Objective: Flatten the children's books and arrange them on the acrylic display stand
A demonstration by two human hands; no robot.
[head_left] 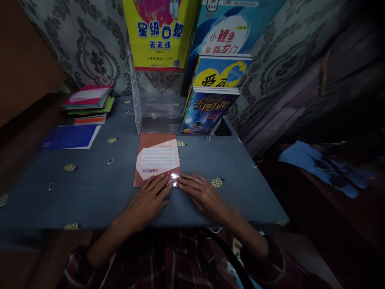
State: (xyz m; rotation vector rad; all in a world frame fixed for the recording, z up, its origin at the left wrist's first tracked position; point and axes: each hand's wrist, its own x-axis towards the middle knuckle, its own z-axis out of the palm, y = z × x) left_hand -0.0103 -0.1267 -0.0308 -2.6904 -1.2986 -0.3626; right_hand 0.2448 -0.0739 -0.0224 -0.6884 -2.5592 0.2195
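A thin brown booklet (158, 156) with a pale printed panel lies flat on the cloth-covered table, its print upside down to me. My left hand (150, 200) rests with outstretched fingers on its near edge. At the booklet's near right corner, the fingertips of my right hand (203, 194) touch the edge, fingers extended and palm down. Neither hand grips anything. Just beyond the booklet stands a clear acrylic book rack (156, 120); a dark blue book (207, 110) leans upright in its right side.
The rack also holds a yellow workbook (159, 36), a teal book (225, 32) and a blue-yellow book (221, 72). At the left are a stack of books (88, 102) and a flat blue book (70, 136). The patterned table (99, 192) ends close before me.
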